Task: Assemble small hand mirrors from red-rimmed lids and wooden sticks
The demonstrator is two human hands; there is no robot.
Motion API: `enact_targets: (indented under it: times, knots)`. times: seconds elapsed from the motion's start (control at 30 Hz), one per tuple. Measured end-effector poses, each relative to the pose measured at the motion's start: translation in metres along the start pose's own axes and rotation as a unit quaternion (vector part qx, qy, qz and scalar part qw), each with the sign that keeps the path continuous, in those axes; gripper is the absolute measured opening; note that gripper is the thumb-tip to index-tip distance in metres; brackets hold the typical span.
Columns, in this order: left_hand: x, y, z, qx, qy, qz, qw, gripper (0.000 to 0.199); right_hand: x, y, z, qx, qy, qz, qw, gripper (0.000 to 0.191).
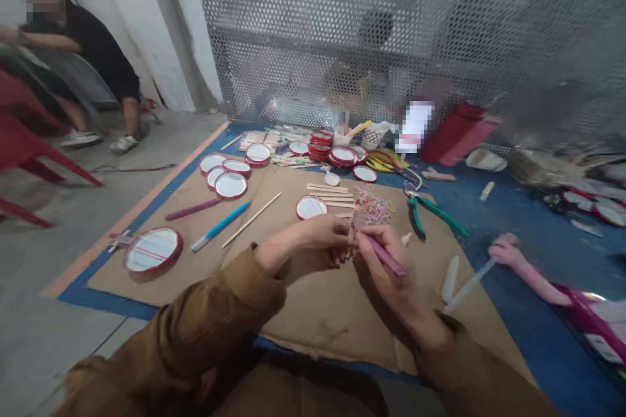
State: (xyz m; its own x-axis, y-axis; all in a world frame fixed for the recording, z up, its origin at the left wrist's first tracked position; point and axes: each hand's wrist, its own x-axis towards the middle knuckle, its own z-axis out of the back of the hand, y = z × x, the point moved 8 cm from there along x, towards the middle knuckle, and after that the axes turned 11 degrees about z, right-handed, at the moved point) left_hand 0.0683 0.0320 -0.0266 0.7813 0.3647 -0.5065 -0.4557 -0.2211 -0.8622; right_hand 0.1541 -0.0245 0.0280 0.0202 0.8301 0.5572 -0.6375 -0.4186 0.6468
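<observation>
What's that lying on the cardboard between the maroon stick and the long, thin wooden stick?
In the head view, what looks like a blue pen lies between the maroon stick and the wooden stick.

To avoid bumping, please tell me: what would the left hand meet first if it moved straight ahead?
The left hand would probably meet the right hand first; whether they touch is unclear.

Held tool: pinkish purple
Sleeves: brown
Cardboard: plain tan
Table: blue
Discs: white faces, red rims
Large disc: white face, red lines, red rim
Threads: mixed pink, orange, lilac
Pen: bright blue
Pliers: green and black handles
Flat sticks: pale cream
Mesh panel: grey, dotted with holes
Chair: red
</observation>
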Motion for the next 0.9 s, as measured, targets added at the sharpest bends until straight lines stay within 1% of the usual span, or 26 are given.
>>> enact_targets:
  times: [0.13,0.27,0.37,0.5,0.7,0.9]
  knots:
    - [-0.0007,0.0004,0.0000,-0.013,0.001,0.003,1.000,0.021,-0.0004,-0.0001,0.0046,-0.005,-0.002,-0.009,1.000,0.018]
    - [-0.0005,0.0029,-0.0006,-0.021,0.003,0.030,0.999,0.020,-0.0014,-0.0017,0.0074,0.013,-0.015,-0.029,0.999,0.020]
    - [0.0006,0.0040,0.0002,-0.022,-0.003,0.042,0.999,0.018,-0.0015,-0.0001,0.0057,-0.010,-0.011,-0.008,1.000,0.020]
    - [0.0013,0.0023,-0.0002,-0.015,-0.003,0.038,0.999,0.019,-0.0015,0.0016,0.0017,-0.044,0.005,0.020,0.999,0.020]
    - [-0.0008,0.0017,-0.0007,-0.017,-0.007,0.047,0.999,0.021,-0.0005,-0.0001,0.0051,-0.017,-0.001,-0.018,1.000,0.019]
    - [-0.0001,0.0019,-0.0002,-0.018,-0.005,0.036,0.999,0.020,0.0012,0.0032,0.0024,-0.025,0.006,-0.004,1.000,0.021]
